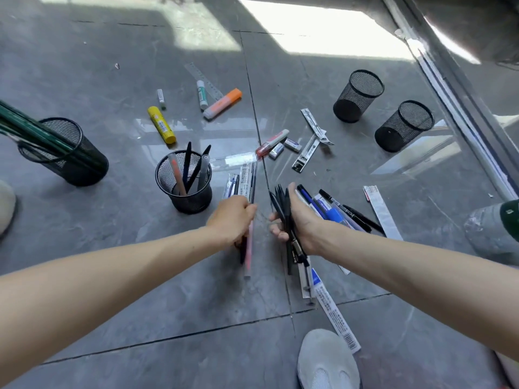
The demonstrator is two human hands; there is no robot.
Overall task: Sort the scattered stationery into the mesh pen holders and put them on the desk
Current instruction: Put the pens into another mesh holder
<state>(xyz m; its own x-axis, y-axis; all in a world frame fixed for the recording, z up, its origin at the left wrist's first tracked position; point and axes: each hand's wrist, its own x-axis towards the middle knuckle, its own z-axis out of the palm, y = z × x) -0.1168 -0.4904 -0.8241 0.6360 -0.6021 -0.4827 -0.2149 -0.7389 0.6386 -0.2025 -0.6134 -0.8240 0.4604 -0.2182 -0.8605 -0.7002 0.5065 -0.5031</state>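
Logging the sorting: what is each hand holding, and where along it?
The left hand grips a pink pen and a dark pen near their upper ends; the right hand grips a bundle of black pens around the middle.

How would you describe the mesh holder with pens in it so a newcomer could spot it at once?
On the grey tiled floor, look just beyond and left of the person's left hand. A black mesh holder stands there. Alone among the four, it holds dark pens and an orange one; two others are empty, one holds green pencils.

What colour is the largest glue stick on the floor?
Yellow; the glue stick shows best in the head view.
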